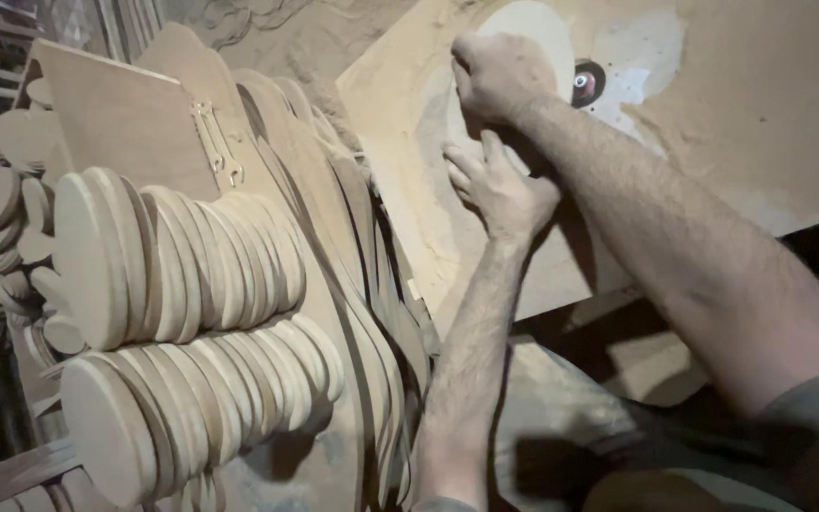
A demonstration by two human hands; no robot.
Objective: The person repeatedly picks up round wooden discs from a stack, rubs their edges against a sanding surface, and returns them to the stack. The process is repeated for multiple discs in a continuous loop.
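Up at the top of the view, a pale, rounded wooden cutout [523, 28] lies on a dust-covered, tan wooden desk [760, 114], its right edge just beside a small round spindle with a red centre [587, 82] that rises through the desk top. The right hand [495, 76] is curled over the cutout's left part, fingers bent and pressing down on it, so much of the piece is hidden under the knuckles. The left hand [500, 185] lies just below it, fingers spread fairly wide and flat; whether they rest on the cutout's lower edge or on the desk beside it cannot be told, since the right forearm crosses over that spot. Sawdust lies thick on the desk, with a paler patch to the right of the spindle.

To the left, two rows of light brown round wooden discs [182, 275] stand on edge, packed face to face, one row above the other. Behind them leans a flat brown board carrying a small metal fitting [125, 123], and between the discs and the desk a stack of larger curved wooden panels [353, 246] stands on edge, crowding the left forearm. More small rounded pieces [2, 218] at the far left are dim and hard to make out. The lower right is dark, and the sleeve there is cut off by the frame.
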